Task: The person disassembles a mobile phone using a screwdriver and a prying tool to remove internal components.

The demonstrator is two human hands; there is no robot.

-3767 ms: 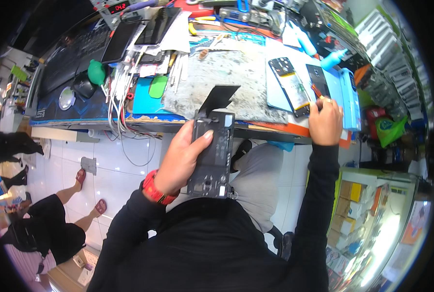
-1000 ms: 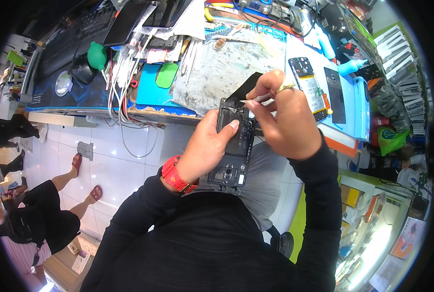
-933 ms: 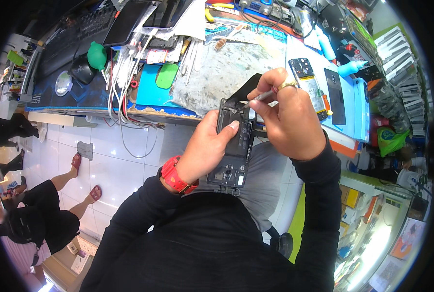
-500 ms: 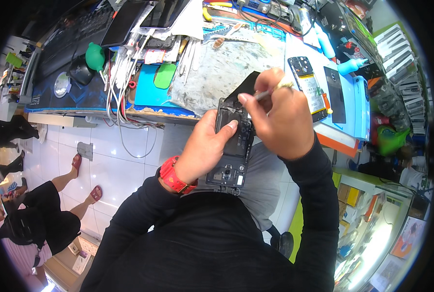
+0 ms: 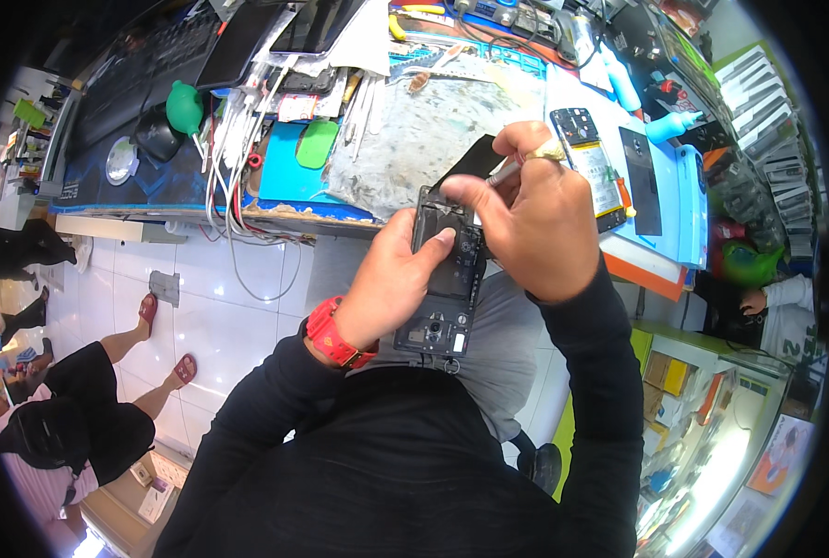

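Head view: black phone body (image 5: 457,270) near centre. Left hand (image 5: 386,284) at phone's 9 o'clock, fingers wrapped around it, thumb on face. Right hand (image 5: 549,228) at phone's 2 o'clock, pinching slim tool (image 5: 504,173); tool tip hidden. Farther out: stained work mat (image 5: 442,121) at 12 o'clock, second phone (image 5: 589,166) at 2, green air blower (image 5: 185,107) at 10.

White tiled floor (image 5: 224,339); showcase (image 5: 712,350), apparently glass.
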